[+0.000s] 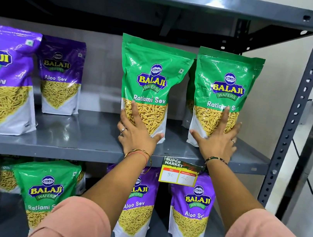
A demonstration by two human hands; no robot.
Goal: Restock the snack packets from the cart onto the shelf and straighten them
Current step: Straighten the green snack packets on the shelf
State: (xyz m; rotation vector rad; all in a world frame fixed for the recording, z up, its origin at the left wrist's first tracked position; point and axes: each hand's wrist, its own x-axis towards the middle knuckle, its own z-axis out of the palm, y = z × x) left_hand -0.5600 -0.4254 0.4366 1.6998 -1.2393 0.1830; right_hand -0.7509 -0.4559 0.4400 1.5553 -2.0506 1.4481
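Evidently well into the straightening stage. Left hand (135,135) spread flat against the lower front of one green Ratlami Sev packet (151,81), fingers open, thumb hooked round its bottom right corner. Right hand (219,142) likewise splayed on the second green packet (226,88), palm pressing, not clamped. Both packets upright on the middle shelf (91,141), close side by side near the right upright of the rack, faces forward, tops a little uneven. Behind the right one, a sliver of a further green packet, barely visible. Further left on the same shelf, two purple Aloo Sev packets (61,75), one forward and one set back, with a wide bare gap between them and the green pair. Lower shelf already stocked with green and purple packets. Price tag (179,173) hanging from the shelf edge between the wrists. No cart in view, so impossible to tell how much stock remains. Probably left: squaring these two, filling the gap, evening up the purple row.
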